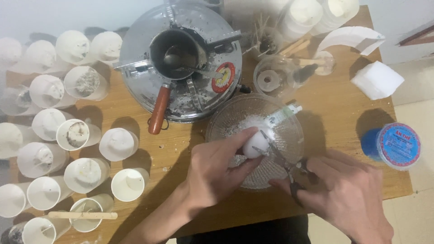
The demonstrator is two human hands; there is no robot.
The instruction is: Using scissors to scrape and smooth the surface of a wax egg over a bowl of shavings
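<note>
Hands over glass bowl (235,118): left hand (216,169) clamped around white wax ball (253,147); right hand (348,194) closed on scissors (281,160), long axis pointing to 10 o'clock, tips touching ball. Paper cups (118,143) at 9 o'clock on worktop (343,113).

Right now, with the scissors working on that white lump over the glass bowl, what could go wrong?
The scissors in the right hand point at the left hand, whose fingers wrap the white lump; a slip might nick them. White bits already lie in the glass bowl, so some may scatter onto the wooden table. The paper cups stand crowded near the left forearm and could be knocked over.
</note>
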